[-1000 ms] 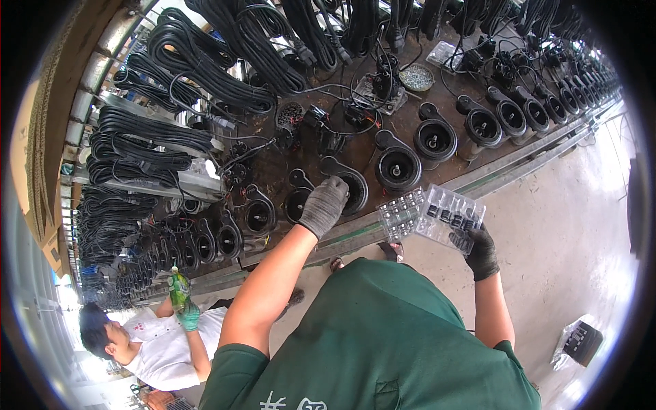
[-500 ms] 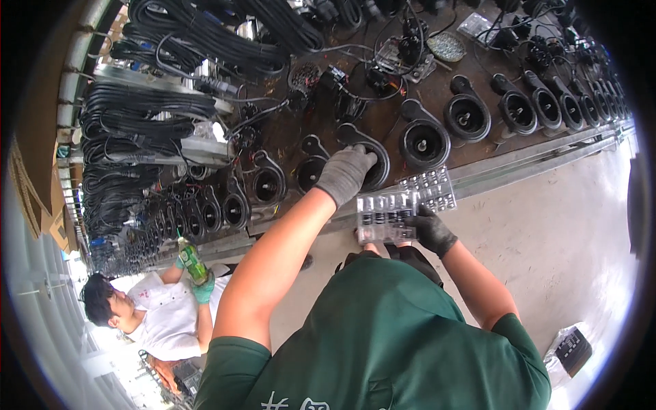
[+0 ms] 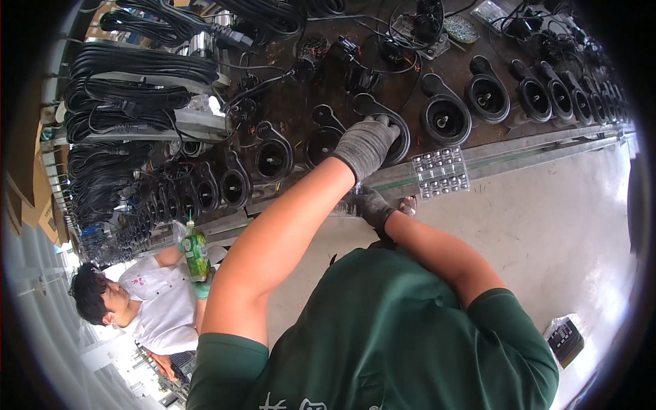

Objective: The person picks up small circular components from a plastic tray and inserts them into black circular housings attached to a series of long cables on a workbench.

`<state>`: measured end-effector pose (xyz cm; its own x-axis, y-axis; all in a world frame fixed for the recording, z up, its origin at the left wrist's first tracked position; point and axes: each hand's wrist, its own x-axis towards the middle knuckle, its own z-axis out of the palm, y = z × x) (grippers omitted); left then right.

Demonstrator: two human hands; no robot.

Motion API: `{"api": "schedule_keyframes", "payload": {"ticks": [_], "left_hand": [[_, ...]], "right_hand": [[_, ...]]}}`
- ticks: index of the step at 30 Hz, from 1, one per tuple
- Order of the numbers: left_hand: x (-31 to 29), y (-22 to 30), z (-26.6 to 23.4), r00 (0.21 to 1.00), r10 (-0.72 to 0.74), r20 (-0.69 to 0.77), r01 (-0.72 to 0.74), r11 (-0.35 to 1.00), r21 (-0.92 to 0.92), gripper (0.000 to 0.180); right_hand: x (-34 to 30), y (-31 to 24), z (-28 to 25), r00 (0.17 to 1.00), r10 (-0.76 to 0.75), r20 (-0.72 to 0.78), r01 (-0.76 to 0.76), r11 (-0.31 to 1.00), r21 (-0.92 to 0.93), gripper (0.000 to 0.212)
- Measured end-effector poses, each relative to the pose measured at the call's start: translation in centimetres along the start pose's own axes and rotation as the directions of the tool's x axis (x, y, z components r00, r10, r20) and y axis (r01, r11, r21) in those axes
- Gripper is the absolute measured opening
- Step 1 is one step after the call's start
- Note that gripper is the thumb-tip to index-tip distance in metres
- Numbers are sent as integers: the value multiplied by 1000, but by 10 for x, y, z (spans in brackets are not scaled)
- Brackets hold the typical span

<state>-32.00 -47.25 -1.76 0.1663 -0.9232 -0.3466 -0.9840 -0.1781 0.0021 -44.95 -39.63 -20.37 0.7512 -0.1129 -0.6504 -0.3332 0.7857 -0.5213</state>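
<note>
My left hand (image 3: 371,147), in a grey glove, reaches over a round black housing (image 3: 404,142) with a short arm. Its fingers curl down into the cup, and whatever they pinch is hidden. Below my left wrist is my right hand (image 3: 374,207), also gloved, closed on the edge of a clear plastic tray (image 3: 346,208). Most of that tray is out of sight behind my left forearm. A second clear tray (image 3: 441,172) with rows of small round parts lies at the bench edge to the right, touched by neither hand.
Similar housings, such as one with a central stud (image 3: 445,121), line the bench edge both ways. Coiled black cables (image 3: 137,65) are heaped at the far left. A dish of small parts (image 3: 461,29) stands at the back. At left a co-worker holds a green bottle (image 3: 197,254).
My right hand has moved left with its tray, under my left forearm. The other tray now lies apart from it. My left hand stays at the same housing while the view shifts.
</note>
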Motion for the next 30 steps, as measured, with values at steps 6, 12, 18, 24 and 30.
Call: {"api": "schedule_keyframes", "payload": {"ticks": [6,12,18,24,30], "left_hand": [[-5,0,-7,996,59,-62,-50,989,139,17],[4,-1,9,991,90,-99,-68,976,205,12],[11,0,21,991,84,-100,-66,983,171,15],[17,-7,19,994,77,-82,-68,991,113,16],[-6,-16,23,968,71,-242,-75,997,-7,21]], "right_hand": [[-10,-13,-29,981,190,41,-152,885,-440,47],[-12,5,-63,982,144,124,-128,983,-131,45],[-29,-13,-22,996,88,-18,-88,996,26,57],[-111,-66,-29,983,112,-143,-137,974,-180,64],[-146,-57,-140,954,-182,-240,148,977,-155,53]]}}
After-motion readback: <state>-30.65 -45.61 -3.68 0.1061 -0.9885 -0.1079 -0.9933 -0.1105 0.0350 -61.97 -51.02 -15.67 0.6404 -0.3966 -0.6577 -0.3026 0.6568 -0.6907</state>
